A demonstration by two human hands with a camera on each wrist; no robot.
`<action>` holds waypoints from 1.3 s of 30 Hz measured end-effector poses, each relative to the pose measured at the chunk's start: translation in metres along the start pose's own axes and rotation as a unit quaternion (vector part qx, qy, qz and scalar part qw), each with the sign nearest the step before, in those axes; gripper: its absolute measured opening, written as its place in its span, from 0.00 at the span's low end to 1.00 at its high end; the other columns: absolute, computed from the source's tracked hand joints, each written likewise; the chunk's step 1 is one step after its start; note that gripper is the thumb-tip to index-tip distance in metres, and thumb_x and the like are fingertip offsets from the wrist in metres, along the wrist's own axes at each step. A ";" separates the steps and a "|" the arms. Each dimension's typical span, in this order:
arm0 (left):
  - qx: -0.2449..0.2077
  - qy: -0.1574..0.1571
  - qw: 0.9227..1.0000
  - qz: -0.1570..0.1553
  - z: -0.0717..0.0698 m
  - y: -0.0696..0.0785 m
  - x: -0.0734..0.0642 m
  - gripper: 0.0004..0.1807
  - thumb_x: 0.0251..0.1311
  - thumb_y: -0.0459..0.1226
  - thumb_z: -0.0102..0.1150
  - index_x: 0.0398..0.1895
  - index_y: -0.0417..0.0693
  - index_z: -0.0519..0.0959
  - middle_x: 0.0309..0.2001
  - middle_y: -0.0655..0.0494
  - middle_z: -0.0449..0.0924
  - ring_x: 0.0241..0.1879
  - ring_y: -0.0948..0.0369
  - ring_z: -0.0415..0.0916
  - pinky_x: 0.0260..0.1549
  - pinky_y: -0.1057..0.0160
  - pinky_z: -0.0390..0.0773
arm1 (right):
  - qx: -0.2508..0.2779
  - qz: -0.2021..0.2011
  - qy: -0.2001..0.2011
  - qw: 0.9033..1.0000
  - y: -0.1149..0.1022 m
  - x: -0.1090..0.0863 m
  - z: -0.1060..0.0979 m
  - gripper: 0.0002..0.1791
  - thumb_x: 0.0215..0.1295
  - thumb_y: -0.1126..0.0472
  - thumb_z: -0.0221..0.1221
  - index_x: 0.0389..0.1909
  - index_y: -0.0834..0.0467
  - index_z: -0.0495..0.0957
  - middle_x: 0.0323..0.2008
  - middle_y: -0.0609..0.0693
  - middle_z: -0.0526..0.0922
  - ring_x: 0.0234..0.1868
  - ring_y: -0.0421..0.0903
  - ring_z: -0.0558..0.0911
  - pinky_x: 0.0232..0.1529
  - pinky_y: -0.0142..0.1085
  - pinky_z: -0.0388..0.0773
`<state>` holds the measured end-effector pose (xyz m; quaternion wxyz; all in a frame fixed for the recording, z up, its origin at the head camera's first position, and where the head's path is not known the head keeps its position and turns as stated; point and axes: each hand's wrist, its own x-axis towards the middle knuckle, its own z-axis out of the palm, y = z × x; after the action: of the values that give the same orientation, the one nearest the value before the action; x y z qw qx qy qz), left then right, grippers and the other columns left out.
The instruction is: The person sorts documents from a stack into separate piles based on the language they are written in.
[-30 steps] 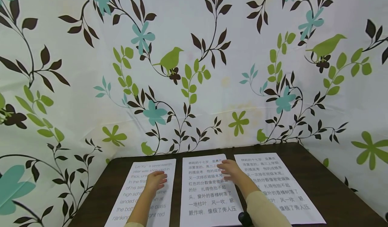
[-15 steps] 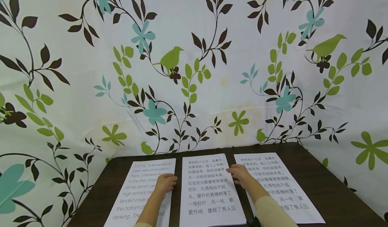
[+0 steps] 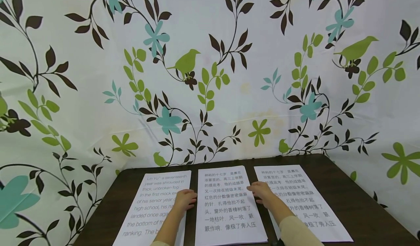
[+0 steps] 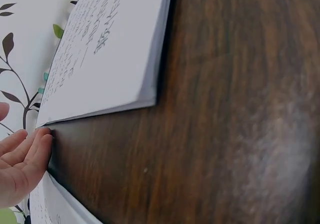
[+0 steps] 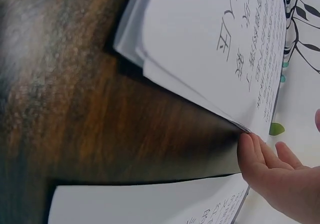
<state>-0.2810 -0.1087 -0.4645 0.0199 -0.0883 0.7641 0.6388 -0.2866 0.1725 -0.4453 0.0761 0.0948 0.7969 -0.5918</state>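
Paper stack, Chinese-printed (image 3: 226,209), lies between the left hand (image 3: 184,201) and right hand (image 3: 262,193), fingers extended against its side edges, clamped on nothing. I expect light, floppy, slippery sheets, best taken by both long edges together. Below the left hand lies an English-printed stack (image 3: 144,216); below the right, another Chinese-printed stack (image 3: 323,224); beneath everything, dark wooden table (image 3: 344,195).

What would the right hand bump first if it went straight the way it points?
Probably the middle paper stack: the right hand seems to be at its edge, maybe touching.
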 end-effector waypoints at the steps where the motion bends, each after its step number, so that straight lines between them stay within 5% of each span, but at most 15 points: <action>1: 0.003 0.001 1.000 -0.001 0.001 0.000 0.000 0.21 0.51 0.30 0.51 0.45 0.22 0.65 0.36 0.38 0.72 0.36 0.48 0.73 0.32 0.56 0.75 | 0.000 0.000 0.000 1.000 0.001 0.000 0.000 0.30 0.54 0.60 0.55 0.53 0.75 0.58 0.47 0.69 0.67 0.46 0.63 0.68 0.37 0.47 0.70; 16: -0.002 0.002 1.000 -0.006 0.005 0.000 -0.003 0.21 0.52 0.31 0.51 0.47 0.24 0.66 0.40 0.36 0.70 0.38 0.47 0.72 0.31 0.57 0.76 | 0.019 0.004 -0.001 1.000 0.003 0.001 0.001 0.30 0.54 0.59 0.56 0.52 0.75 0.59 0.45 0.68 0.68 0.45 0.61 0.68 0.38 0.47 0.70; 24: 0.032 0.009 0.999 0.003 0.007 0.002 -0.001 0.19 0.52 0.32 0.51 0.44 0.26 0.69 0.38 0.39 0.72 0.37 0.48 0.73 0.36 0.53 0.73 | 0.000 0.002 0.014 1.000 0.000 0.002 0.003 0.26 0.54 0.60 0.53 0.49 0.73 0.63 0.42 0.65 0.70 0.44 0.59 0.70 0.37 0.46 0.70; 30: 0.043 0.029 0.999 -0.003 0.009 0.005 -0.002 0.17 0.52 0.32 0.51 0.43 0.28 0.71 0.37 0.41 0.73 0.34 0.52 0.74 0.29 0.59 0.74 | -0.014 -0.009 0.020 1.000 -0.004 0.000 0.003 0.23 0.56 0.60 0.51 0.48 0.73 0.65 0.42 0.65 0.70 0.43 0.59 0.69 0.37 0.46 0.69; 39: -0.011 0.043 0.999 0.007 0.010 0.006 -0.005 0.22 0.48 0.31 0.52 0.44 0.21 0.66 0.40 0.31 0.68 0.35 0.47 0.73 0.31 0.56 0.75 | 0.032 -0.021 0.041 0.998 0.002 0.002 0.005 0.23 0.54 0.67 0.49 0.51 0.75 0.61 0.41 0.66 0.70 0.38 0.56 0.72 0.35 0.42 0.73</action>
<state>-0.2779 -0.0972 -0.4601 -0.0186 -0.1107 0.7577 0.6429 -0.2881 0.1686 -0.4489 0.0273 0.1045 0.7820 -0.6139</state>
